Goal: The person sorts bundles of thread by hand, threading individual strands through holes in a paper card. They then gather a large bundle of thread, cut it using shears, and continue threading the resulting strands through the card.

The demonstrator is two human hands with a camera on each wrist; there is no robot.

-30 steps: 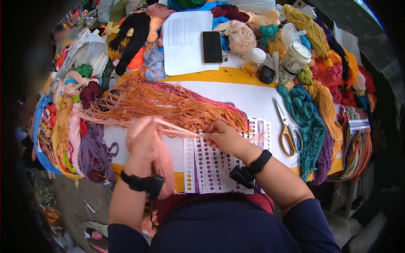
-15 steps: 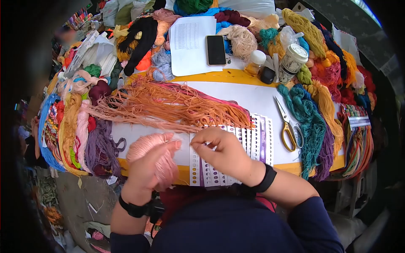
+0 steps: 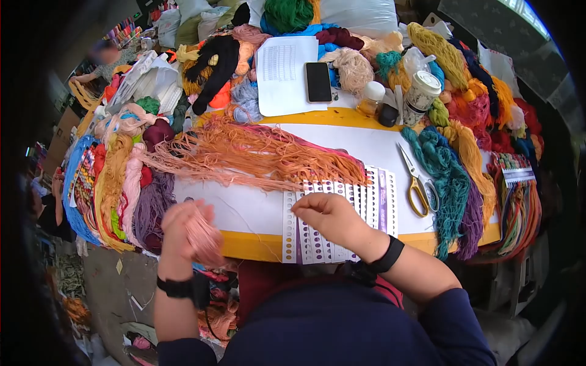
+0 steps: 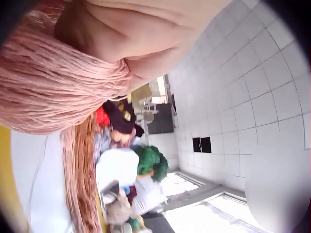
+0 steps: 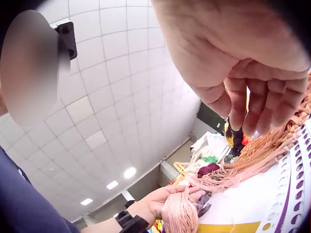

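A skein of pink thread (image 3: 204, 236) is in my left hand (image 3: 178, 229), which grips it near the table's left front. In the left wrist view the skein (image 4: 58, 87) fans out from under the palm as a bundle of loops. My right hand (image 3: 334, 221) hovers over the perforated thread cards (image 3: 317, 245), its fingers loosely bent. In the right wrist view its fingers (image 5: 260, 104) hang down with no thread visible between them. Behind both hands lies a long heap of orange and peach thread (image 3: 256, 152), its right end over the cards.
Gold-handled scissors (image 3: 417, 189) lie at the right beside teal thread (image 3: 444, 174). At the back are printed sheets (image 3: 284, 91), a phone (image 3: 318, 82), a patterned cup (image 3: 422, 91) and a small jar (image 3: 371, 100). Purple thread (image 3: 155, 204) hangs at the left among many coloured skeins.
The pink strands stretched between the hands have come away from the right hand. My left hand has moved left with the skein, and the right hand has shifted slightly right and down.
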